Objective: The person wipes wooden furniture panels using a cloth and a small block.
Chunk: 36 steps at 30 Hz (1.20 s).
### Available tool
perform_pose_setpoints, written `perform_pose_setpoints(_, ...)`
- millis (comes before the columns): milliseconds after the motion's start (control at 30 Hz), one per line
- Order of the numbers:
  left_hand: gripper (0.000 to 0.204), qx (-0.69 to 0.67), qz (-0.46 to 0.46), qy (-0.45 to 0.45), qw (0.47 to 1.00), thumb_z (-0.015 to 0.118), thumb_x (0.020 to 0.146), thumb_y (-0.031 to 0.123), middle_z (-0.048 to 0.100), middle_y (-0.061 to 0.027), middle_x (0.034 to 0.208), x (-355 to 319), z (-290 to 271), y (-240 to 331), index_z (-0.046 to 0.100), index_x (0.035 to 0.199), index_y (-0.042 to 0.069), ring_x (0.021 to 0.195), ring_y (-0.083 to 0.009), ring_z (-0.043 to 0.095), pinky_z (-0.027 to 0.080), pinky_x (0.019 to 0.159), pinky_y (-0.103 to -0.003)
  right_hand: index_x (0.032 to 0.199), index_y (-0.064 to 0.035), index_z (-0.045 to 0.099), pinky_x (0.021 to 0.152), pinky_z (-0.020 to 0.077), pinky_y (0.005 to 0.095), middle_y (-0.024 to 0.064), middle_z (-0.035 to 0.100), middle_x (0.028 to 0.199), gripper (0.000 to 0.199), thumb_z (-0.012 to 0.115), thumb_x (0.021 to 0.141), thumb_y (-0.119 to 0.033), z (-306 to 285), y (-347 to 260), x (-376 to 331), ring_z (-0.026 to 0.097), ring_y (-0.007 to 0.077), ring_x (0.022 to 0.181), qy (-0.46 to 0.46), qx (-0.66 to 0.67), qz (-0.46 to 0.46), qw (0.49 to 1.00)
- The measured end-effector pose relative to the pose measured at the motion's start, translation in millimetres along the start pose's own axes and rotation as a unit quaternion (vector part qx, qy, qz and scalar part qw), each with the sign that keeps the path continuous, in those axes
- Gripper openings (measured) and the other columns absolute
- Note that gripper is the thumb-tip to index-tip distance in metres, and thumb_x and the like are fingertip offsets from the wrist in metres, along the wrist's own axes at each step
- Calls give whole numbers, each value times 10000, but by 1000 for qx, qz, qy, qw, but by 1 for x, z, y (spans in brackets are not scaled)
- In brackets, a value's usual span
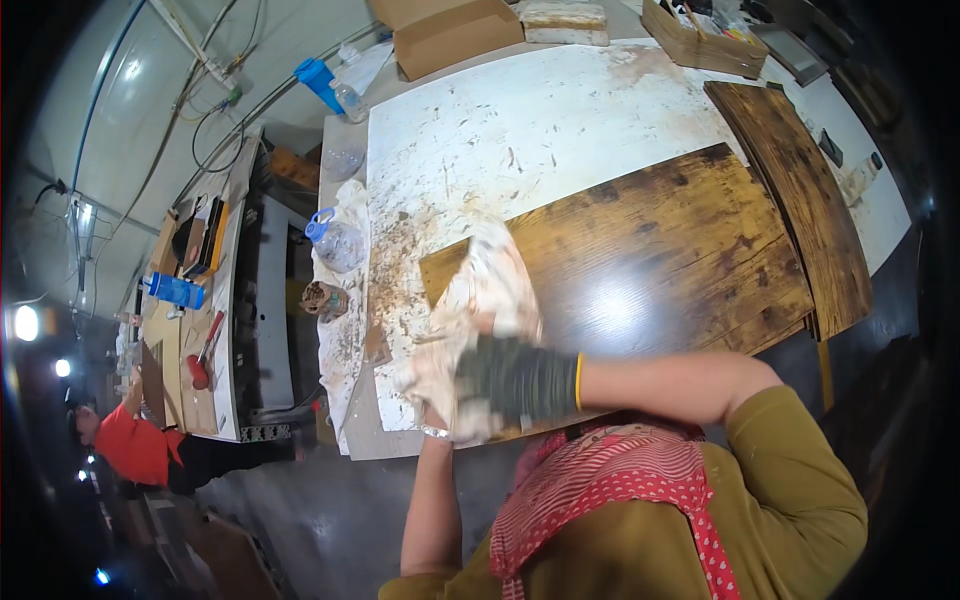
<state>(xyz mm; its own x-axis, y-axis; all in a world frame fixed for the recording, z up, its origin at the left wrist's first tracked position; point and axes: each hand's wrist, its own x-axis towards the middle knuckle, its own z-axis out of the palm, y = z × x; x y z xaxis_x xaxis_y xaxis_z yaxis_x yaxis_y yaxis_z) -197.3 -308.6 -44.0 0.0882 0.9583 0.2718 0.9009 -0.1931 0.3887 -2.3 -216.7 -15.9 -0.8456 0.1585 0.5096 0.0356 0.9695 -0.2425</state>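
Gloved right hand (515,378) and left hand (432,395) clamped together on white rag (490,285) — atop dark wooden board (670,260); beyond, stained white tabletop (500,130), cardboard box (455,35).

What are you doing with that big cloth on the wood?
A person is pressing a stained white cloth onto the near left corner of a dark brown wooden board that lies on a messy white worktable. The right hand, in a dark glove, lies across the cloth's near end. The left hand is mostly hidden under the cloth there. A second brown board lies at the first one's right. Another person in a red top stands at a bench far to the left.
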Motion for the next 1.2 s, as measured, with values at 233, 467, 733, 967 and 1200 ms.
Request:
perform_pose_setpoints(233, 444, -320, -189, -42, 927, 363, 945, 234, 519, -224, 1212, 40, 2, 39, 424, 1249, -82, 1131, -321, 486, 355, 981, -367, 1158, -56, 515, 859, 409, 452, 141, 570, 1044, 513, 580, 746, -355, -67, 72, 2, 549, 319, 968, 13, -259, 217, 941)
perform_pose_setpoints(467, 436, -248, -256, 44, 933, 402, 944, 244, 506, -214, 1228, 25, -13, 38, 451, 1216, -93, 1153, -320, 465, 318, 1000, -368, 1105, -75, 534, 885, 426, 402, 137, 580, 1068, 359, 542, 823, -295, -77, 78, -125, 546, 276, 1026, 279, 67, 297, 911)
perform_pose_setpoints(733, 326, -524, -300, -45, 796, 452, 932, 193, 559, -109, 1063, 42, -18, 32, 487, 1142, -54, 968, -190, 534, 415, 869, -309, 1067, -14, 601, 899, 404, 435, 230, 571, 1103, 585, 492, 809, -528, -320, 91, -406, 532, 370, 1027, -3, -246, 714, 655)
perform_pose_setpoints(967, 354, -386, -314, 27, 867, 463, 911, 229, 554, -115, 1033, 48, -27, 15, 489, 1134, -45, 973, -189, 509, 399, 875, -307, 1109, 13, 579, 922, 389, 412, 258, 544, 1145, 624, 471, 822, -530, -355, 34, -328, 519, 381, 1060, 3, -80, 769, 635)
perform_pose_setpoints(1200, 380, -161, -247, -145, 944, 424, 900, 256, 566, -138, 1034, 56, -45, -44, 525, 1105, -47, 951, -217, 523, 411, 857, -331, 1062, 8, 583, 868, 413, 383, 225, 577, 1093, 508, 537, 823, -438, -338, 35, -326, 553, 327, 1013, 178, 190, 690, 675)
